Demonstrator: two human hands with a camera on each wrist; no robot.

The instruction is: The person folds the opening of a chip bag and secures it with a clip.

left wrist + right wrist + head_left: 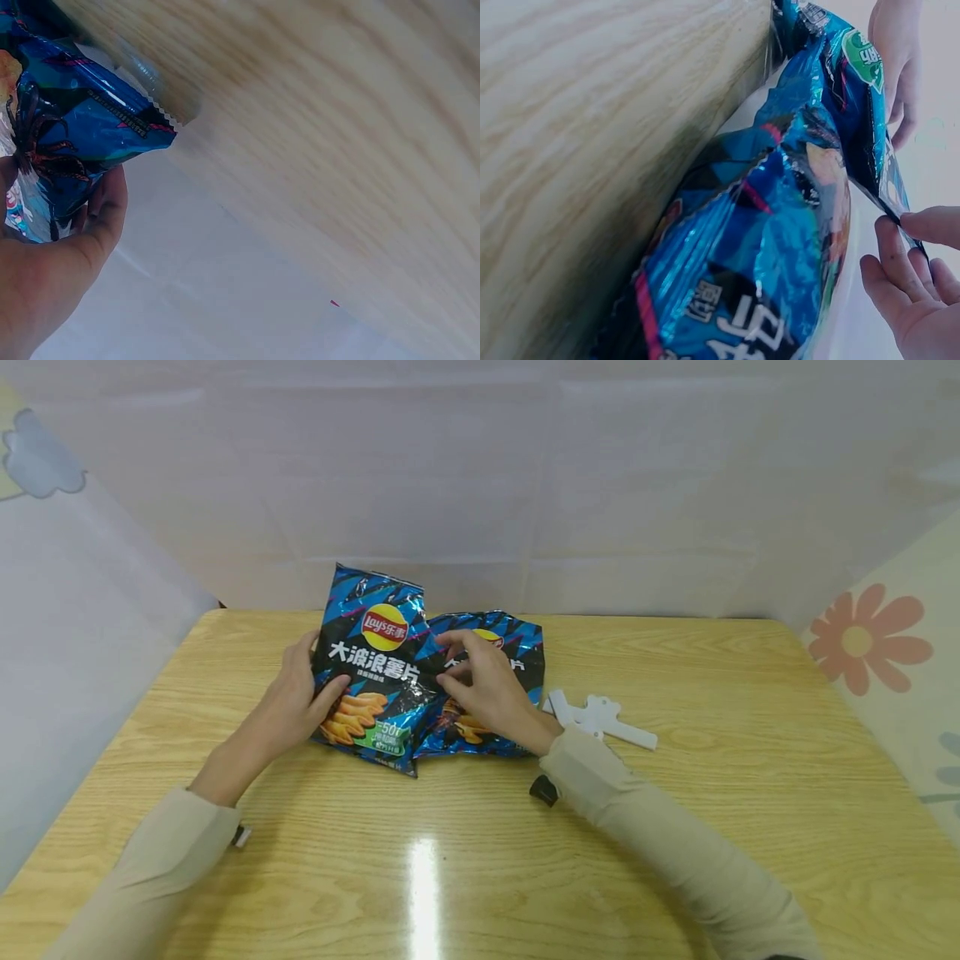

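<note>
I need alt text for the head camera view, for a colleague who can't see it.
Two blue chip bags lie side by side on a wooden table. The left hand grips the left bag by its edge; the right hand rests on the right bag. A white plastic piece lies right of them.

Two glossy crisp bags (375, 668): blue-black, zigzag streaks, red-yellow logo. Wooden surface (675, 827): pale yellow grain. Plastic piece (600, 718): white.

We see a blue crisp bag (780, 225) filling the frame from 12 to 6 o'clock, lying against the wooden table (577, 150) at 9 o'clock. At 4 o'clock our right hand (911, 281) pinches the bag's edge with its fingertips (930, 223). At 1 o'clock our left hand (896, 60) holds a second bag (859, 82).
</note>
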